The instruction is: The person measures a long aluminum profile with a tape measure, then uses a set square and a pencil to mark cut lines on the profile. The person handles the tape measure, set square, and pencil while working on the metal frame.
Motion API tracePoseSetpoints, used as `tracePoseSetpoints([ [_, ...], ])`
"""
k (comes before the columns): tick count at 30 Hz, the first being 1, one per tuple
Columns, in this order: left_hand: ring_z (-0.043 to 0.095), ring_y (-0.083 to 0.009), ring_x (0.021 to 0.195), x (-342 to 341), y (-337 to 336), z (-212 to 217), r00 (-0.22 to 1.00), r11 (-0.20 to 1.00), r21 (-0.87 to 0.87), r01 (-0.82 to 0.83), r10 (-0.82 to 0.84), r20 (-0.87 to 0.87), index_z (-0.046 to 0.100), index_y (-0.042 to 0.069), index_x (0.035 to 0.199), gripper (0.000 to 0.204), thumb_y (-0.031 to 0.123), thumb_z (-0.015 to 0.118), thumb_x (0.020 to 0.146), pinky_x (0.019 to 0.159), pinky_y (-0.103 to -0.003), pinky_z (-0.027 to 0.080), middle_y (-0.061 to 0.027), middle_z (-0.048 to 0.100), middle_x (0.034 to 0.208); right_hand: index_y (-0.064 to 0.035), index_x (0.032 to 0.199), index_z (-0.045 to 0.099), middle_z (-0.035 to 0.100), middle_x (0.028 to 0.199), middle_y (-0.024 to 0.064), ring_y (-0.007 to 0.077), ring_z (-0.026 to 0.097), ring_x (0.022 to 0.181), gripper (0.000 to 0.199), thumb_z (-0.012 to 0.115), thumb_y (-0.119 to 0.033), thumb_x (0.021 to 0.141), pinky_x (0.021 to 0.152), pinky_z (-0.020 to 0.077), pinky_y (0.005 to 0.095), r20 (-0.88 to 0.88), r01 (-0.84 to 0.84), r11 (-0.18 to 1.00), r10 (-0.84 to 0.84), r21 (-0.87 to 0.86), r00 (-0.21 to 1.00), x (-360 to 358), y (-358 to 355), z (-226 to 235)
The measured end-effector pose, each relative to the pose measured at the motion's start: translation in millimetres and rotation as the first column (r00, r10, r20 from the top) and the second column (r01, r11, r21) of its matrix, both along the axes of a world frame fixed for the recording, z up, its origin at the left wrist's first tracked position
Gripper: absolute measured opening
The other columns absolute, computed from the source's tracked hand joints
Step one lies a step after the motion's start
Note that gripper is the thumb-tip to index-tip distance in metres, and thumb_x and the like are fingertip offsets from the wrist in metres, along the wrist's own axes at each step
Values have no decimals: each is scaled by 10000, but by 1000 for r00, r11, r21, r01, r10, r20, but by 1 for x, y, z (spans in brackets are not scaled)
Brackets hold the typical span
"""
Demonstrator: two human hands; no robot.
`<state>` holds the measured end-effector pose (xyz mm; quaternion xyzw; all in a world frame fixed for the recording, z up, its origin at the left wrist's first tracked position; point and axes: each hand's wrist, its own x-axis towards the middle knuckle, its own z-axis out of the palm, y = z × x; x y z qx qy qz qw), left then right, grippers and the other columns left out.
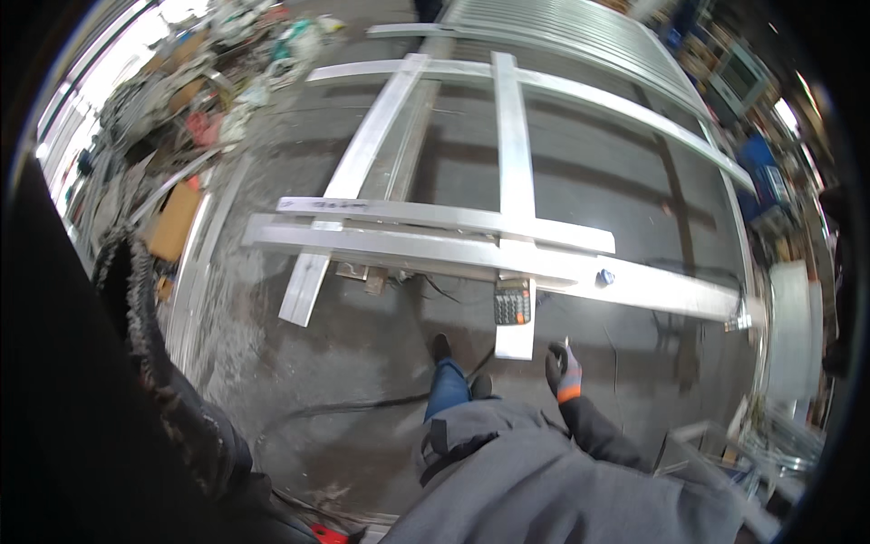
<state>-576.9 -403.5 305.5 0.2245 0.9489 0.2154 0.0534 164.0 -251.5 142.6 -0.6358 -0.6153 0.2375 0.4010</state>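
My right hand [564,370], in a grey and black glove with an orange cuff, hangs over the floor to the right of the aluminium bars. Its fingers look closed, and a small pale tip shows at them; what it belongs to is too small to name. Nearest to this hand, a black calculator [513,304] with grey and orange keys lies on the near end of a lengthwise silver bar [515,343]. A small blue object [605,276] sits on the wide crosswise bar [662,288]. My left hand does not show; dark fabric fills the left side.
Another lengthwise bar [304,288] and a shorter crosswise bar [426,214] form a raised grid before me. Ribbed metal panels [553,27] lie at the far end. Scrap and bags [199,109] pile up at left. A dark cable [362,406] crosses the floor by my feet.
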Motion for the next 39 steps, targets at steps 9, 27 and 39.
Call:
tracePoseSetpoints([
  [9,562,-306,1307,-29,35,23,998,997,60,47,-44,-46,511,7,1447,533,300,589,1008,1113,-409,456,-201,575,1420,53,1396,520,717,1213,187,265,692,1079,431,598,-101,1001,982,532,367,-64,-63,982,52,-181,997,-82,84,71],
  [27,522,-328,1353,-89,374,49,655,661,75,746,-750,94,459,4,1491,593,249,622,976,1143,-425,420,-217,535,1464,-52,1166,698,738,1022,147,253,718,949,279,699,-178,917,869,564,362,95,75,974,-56,-212,994,-303,141,95],
  [39,496,-343,1384,69,488,47,152,147,61,987,-985,-86,425,3,1521,643,215,644,955,1163,-435,396,-228,509,1494,-36,1150,704,723,930,142,245,707,884,266,706,-187,931,824,564,383,132,409,910,-398,-66,908,-257,13,41],
])
